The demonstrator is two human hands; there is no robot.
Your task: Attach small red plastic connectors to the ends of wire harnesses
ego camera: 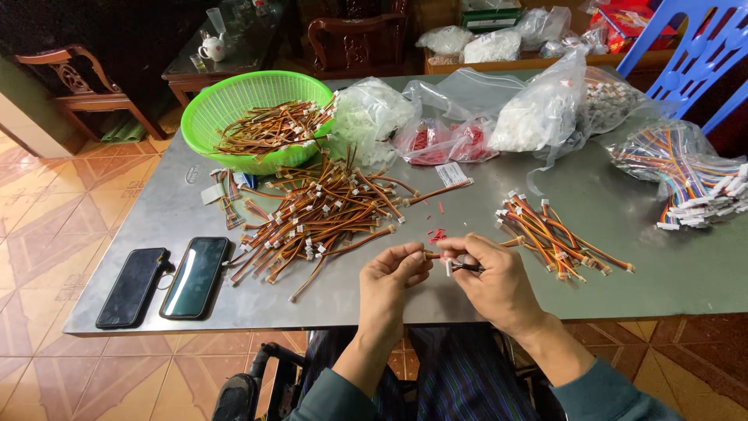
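My left hand [392, 274] and my right hand [492, 277] meet over the near edge of a grey metal table [623, 195]. Together they pinch one short striped wire lead [438, 255], the left on the wire, the right on its white connector end with a thin dark tool [466, 267]. A big loose pile of the same orange, red and black leads [319, 218] lies left of my hands. A smaller pile [557, 238] lies to the right. Small red bits [437, 234] are scattered just beyond my fingers.
A green plastic basket [234, 97] with more leads stands at the back left. Two dark phones [167, 282] lie near the front left corner. Clear bags of white connectors [538, 117], red parts [440, 142] and rainbow cables [686, 168] line the back and right. Chairs surround the table.
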